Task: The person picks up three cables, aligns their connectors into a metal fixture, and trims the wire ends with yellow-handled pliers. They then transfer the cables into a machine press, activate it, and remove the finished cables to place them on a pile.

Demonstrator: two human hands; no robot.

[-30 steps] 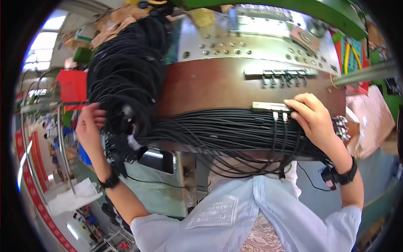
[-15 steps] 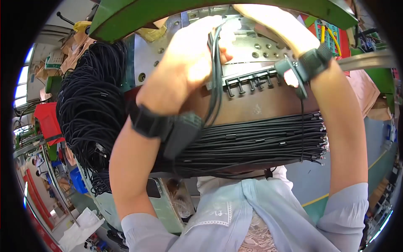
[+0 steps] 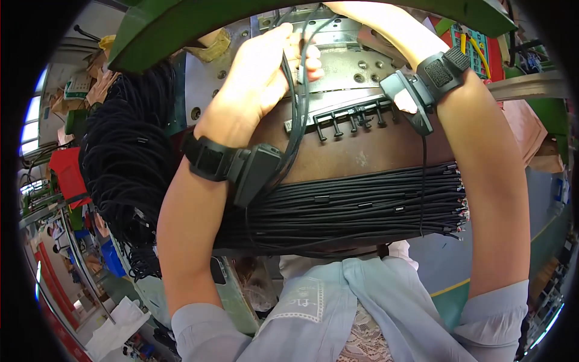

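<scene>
My left hand [image 3: 271, 69] is loosely closed on a few black cables [image 3: 297, 102], its fingers curled behind them. The cables run down past my left wrist to the stack below and up beneath the green frame. My right forearm [image 3: 416, 42] reaches to the top of the metal plate [image 3: 338, 84], and the green frame hides the fingers of that hand. Between my arms, a black plastic comb-like piece [image 3: 356, 117] with several pegs lies along the plate's near edge. A long bundle of black cables [image 3: 338, 205] lies across the brown surface in front of me.
A thick heap of coiled black cables [image 3: 123, 151] is on the left. The green frame [image 3: 301, 18] arches over the plate. A red bin [image 3: 69, 175] stands at far left, and a control panel [image 3: 473, 51] with yellow cords is at upper right. Brown paper [image 3: 522, 130] lies at right.
My left hand has shifted slightly left with the cables, which now spread apart at the top. My right forearm has moved a little left and up. The comb-like piece appears slightly farther left.
</scene>
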